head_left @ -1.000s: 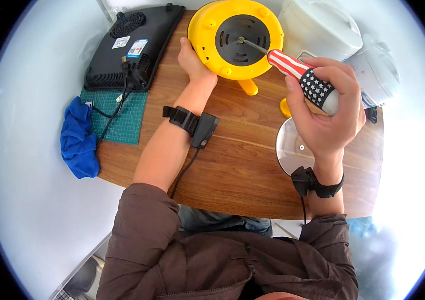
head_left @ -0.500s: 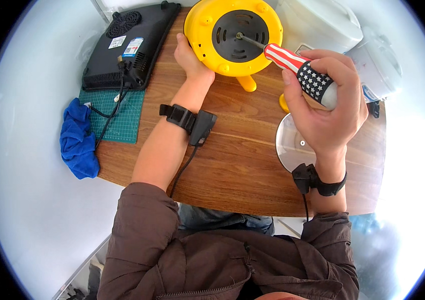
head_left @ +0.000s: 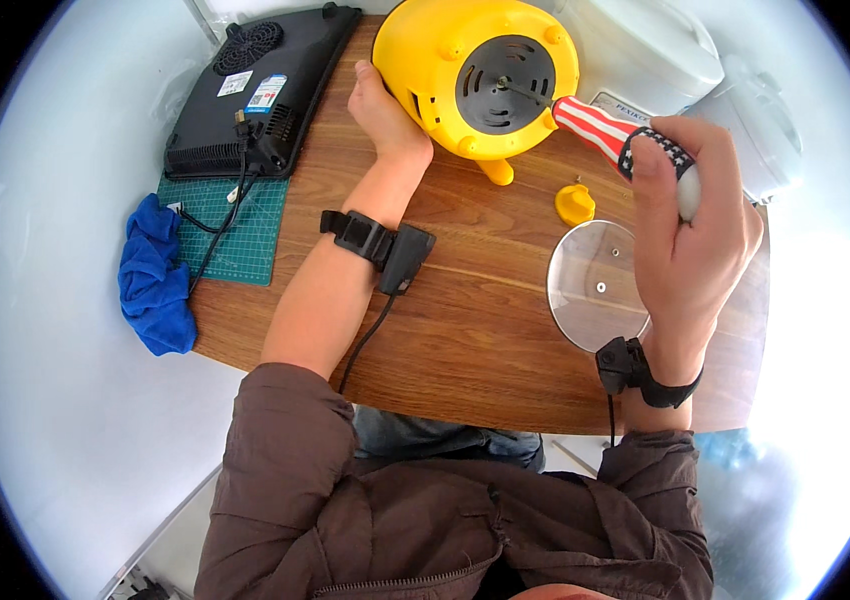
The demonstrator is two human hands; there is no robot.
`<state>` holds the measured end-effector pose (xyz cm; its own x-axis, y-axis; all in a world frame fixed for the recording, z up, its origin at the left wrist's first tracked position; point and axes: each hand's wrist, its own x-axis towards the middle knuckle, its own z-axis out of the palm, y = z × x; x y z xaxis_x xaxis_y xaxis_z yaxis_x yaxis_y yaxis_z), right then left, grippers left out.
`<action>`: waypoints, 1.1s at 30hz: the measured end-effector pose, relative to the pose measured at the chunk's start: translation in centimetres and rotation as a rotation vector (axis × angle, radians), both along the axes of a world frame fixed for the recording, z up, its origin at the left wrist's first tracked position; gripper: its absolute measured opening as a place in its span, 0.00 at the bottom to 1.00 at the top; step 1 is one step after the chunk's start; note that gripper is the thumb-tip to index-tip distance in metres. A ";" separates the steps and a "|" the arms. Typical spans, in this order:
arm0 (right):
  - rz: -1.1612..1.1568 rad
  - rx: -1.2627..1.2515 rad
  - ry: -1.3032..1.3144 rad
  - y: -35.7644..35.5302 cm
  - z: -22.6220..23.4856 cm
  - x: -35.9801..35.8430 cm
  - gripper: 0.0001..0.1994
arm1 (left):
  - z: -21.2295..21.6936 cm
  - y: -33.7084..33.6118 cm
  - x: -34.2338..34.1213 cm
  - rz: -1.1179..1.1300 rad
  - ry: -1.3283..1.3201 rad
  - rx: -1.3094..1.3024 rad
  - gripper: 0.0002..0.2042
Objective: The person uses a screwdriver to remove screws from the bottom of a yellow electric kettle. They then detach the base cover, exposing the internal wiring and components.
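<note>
A round yellow appliance (head_left: 418,52) is tipped at the far middle, its underside with a black vented disc (head_left: 485,105) facing me. A yellow stub juts from its lower side. My left hand (head_left: 388,118) holds its left side, thumb showing and the other fingers mostly hidden behind it. In my right hand (head_left: 690,225) is a screwdriver (head_left: 590,128) with a red-and-white striped, starred handle. Its thin shaft slants to the middle of the black disc; whether the tip sits in a screw is too small to tell.
A yellow knob-like piece (head_left: 575,205) and a clear round lid (head_left: 585,300) lie by my right wrist. White appliances (head_left: 645,50) stand at the far right. Leftward are an upturned black appliance (head_left: 210,115) with its cord, a green cutting mat (head_left: 245,245) and a blue cloth (head_left: 155,285).
The yellow appliance has tilted and its underside has shifted right, showing more of its side wall. My right hand has moved right and slightly nearer with the screwdriver, uncovering the yellow piece.
</note>
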<state>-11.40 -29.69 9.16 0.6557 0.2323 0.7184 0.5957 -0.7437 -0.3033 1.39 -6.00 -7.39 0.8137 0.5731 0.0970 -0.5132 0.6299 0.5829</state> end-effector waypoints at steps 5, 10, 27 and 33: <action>0.133 0.044 -0.144 -0.1 -1.2 1.9 0.11 | 0.0 0.5 -0.1 -0.035 0.020 -0.035 0.20; 0.236 -0.127 -0.165 -0.5 -0.6 1.9 0.12 | 0.2 0.4 0.1 0.043 0.021 0.009 0.19; 0.137 -0.024 -0.068 -0.5 -0.6 1.6 0.16 | -0.2 0.4 0.0 0.045 0.094 0.050 0.20; 0.150 -0.031 -0.033 -0.9 -0.2 1.5 0.18 | -0.1 0.2 0.0 0.035 0.110 0.103 0.22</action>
